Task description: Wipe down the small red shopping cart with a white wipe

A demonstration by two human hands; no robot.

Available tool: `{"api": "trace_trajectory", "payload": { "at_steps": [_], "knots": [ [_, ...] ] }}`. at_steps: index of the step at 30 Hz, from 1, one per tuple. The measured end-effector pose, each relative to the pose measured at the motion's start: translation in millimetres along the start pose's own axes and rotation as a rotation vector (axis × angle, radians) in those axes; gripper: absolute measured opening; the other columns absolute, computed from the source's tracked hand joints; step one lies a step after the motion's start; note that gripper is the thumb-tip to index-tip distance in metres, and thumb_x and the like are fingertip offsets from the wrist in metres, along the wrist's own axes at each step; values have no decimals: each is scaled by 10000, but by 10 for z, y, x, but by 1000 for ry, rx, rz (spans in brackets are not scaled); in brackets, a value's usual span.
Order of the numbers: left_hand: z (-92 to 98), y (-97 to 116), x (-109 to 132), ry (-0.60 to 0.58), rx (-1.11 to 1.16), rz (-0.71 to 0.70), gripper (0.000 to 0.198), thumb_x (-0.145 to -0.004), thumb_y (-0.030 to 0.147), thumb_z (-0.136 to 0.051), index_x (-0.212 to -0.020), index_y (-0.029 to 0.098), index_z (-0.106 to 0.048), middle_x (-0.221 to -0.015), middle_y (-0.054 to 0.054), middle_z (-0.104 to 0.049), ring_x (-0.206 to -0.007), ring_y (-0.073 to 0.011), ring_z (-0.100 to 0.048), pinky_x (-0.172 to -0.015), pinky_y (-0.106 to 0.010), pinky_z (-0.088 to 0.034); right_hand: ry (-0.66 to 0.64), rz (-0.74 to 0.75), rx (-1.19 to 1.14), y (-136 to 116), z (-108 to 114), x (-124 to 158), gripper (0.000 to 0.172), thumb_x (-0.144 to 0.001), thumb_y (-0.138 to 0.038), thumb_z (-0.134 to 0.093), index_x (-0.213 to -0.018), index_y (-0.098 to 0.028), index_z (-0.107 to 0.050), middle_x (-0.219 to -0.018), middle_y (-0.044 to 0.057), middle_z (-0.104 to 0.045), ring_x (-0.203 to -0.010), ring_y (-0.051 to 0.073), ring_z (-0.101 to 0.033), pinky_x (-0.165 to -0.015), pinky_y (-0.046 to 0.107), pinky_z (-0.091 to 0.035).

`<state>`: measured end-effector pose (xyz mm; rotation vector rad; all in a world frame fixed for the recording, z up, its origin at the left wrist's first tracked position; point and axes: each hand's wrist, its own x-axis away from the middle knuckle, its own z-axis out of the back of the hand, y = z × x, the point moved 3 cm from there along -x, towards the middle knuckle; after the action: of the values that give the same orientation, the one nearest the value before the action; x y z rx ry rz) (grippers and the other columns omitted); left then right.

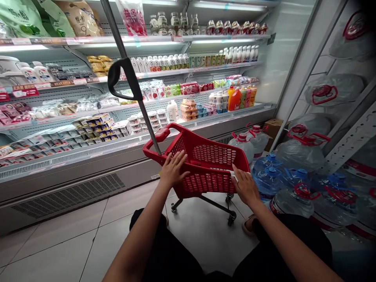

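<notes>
A small red plastic shopping cart [211,180] with a perforated basket stands in front of me on metal legs with casters. My left hand [174,169] rests on the near rim towards the handle end, fingers spread. At the near right corner of the basket lies my right hand [244,184], its fingers stretched along the rim. A small white patch [234,175] shows by the right fingertips; I cannot tell what it is. A grey pole with a black loop grip [126,80] rises from the handle end. The visible inside of the basket shows no goods.
Behind the cart runs an open refrigerated display case [141,156] with shelves of bottles, tubs and packs. Large clear water jugs [302,156] with red handles and blue-capped bottles [270,174] crowd the right side. A cardboard box [273,127] sits behind them. Pale tiles [67,243] cover the floor.
</notes>
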<state>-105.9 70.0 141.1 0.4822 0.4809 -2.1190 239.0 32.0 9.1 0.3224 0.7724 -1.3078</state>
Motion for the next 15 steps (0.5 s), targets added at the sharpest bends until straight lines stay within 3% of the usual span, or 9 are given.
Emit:
{"api": "trace_trajectory", "payload": {
  "at_steps": [3,8,11,15],
  "knots": [
    [85,-169,-1,63,-23,101,699,-973,542,-606,-1577,215,-474,-1679,-107,-397,-1564,-318,-346,-1326,-522,-177,-5,-16,-14,168,-15,1,606,-1094,-446,-273,-1643,-198,-334,-1389,137,-651,-1273,308,-572,-1131,521,-416],
    [79,-48,-24,107,-31,204,686,-928,603,-624,-1462,172,-595,-1557,-169,-544,-1462,-379,-473,-1287,-556,-268,51,-70,-26,135,-55,-45,569,-1095,-401,-272,-1598,-182,-423,-1420,144,-643,-1314,303,-572,-1165,538,-401],
    [84,51,-39,109,-17,212,687,-917,494,-636,-1522,187,-528,-1552,-157,-549,-1439,-369,-494,-1279,-543,-282,54,-1,-33,-161,-106,-146,560,-1094,-368,-302,-1608,-175,-412,-1490,143,-604,-1400,302,-521,-1210,545,-360],
    [80,114,-36,96,1,201,843,-792,268,-664,-1590,183,-407,-1616,-143,-479,-1471,-364,-456,-1291,-523,-257,-26,162,-160,-974,-237,-475,575,-1094,-312,-304,-1656,-193,-320,-1560,119,-556,-1460,265,-478,-1244,518,-334]
  ]
}}
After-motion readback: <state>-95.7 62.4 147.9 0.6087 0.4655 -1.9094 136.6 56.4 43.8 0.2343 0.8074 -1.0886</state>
